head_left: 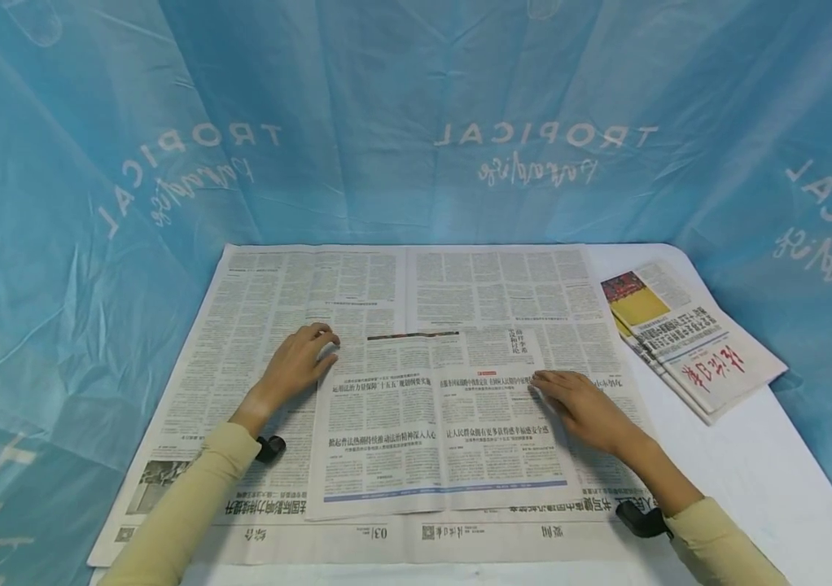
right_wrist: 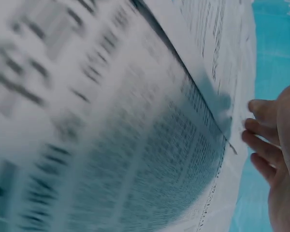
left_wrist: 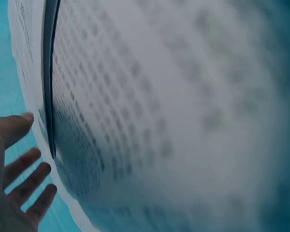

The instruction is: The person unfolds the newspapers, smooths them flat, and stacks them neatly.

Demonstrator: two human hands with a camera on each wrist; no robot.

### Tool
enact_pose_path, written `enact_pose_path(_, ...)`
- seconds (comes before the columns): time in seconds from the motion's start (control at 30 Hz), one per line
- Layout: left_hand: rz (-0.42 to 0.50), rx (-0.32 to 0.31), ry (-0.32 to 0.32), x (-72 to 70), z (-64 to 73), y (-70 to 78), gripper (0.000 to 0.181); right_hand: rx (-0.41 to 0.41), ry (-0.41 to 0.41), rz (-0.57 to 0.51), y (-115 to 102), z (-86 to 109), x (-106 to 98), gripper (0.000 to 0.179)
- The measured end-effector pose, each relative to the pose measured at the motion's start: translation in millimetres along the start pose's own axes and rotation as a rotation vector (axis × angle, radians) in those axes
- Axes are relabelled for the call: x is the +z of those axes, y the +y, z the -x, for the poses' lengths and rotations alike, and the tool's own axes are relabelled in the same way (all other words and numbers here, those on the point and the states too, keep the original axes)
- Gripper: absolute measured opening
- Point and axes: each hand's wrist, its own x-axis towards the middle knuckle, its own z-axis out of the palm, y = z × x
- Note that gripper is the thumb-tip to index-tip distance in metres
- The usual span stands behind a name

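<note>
In the head view a smaller newspaper (head_left: 379,456), creased down its middle, lies on a large spread newspaper (head_left: 291,285). My left hand (head_left: 291,374) is at its upper left edge, fingers loosely bent and holding nothing. In the left wrist view, the thumb and fingers (left_wrist: 29,186) stand apart beside the paper's edge. On the other side, my right hand (head_left: 588,411) lies over the right edge with fingers extended toward the print. The right wrist view has its relaxed fingers (right_wrist: 266,142) just off that edge, the palm bare.
A white table (head_left: 775,472) carries the papers. Folded newspapers (head_left: 716,358) with red lettering and a yellow picture lie at its right side. Blue printed curtains (head_left: 401,106) hang behind and at both sides. A black wrist device (head_left: 639,518) sits by each wrist.
</note>
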Motion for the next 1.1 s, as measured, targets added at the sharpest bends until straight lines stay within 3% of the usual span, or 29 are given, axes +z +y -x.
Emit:
enact_pose_path(0.23, -0.050, 0.137, -0.076, -3.2, 5.2, 0.0, 0.028, -0.070, -0.031, 0.122, 18, -16.8, 1, 0.072)
enact_pose_path(0.4, -0.112, 0.214, -0.091, -4.6, 11.2, -2.5, 0.038, -0.122, -0.072, 0.183, 28, -24.2, 7, 0.066)
enact_pose_path(0.7, -0.259, 0.328, -0.059, -4.3, 15.4, -7.6, 0.044, -0.189, -0.138, 0.245, 30, -30.6, 11, 0.070)
enact_pose_path(0.83, -0.303, 0.349, -0.069, -4.2, 16.2, -6.1, 0.046, -0.173, -0.162, 0.263, 28, -30.2, 11, 0.073)
enact_pose_path(1.1, -0.264, 0.325, -0.137, -7.8, 19.3, -1.9, 0.050, -0.141, -0.207, 0.265, 25, -28.7, 11, 0.084)
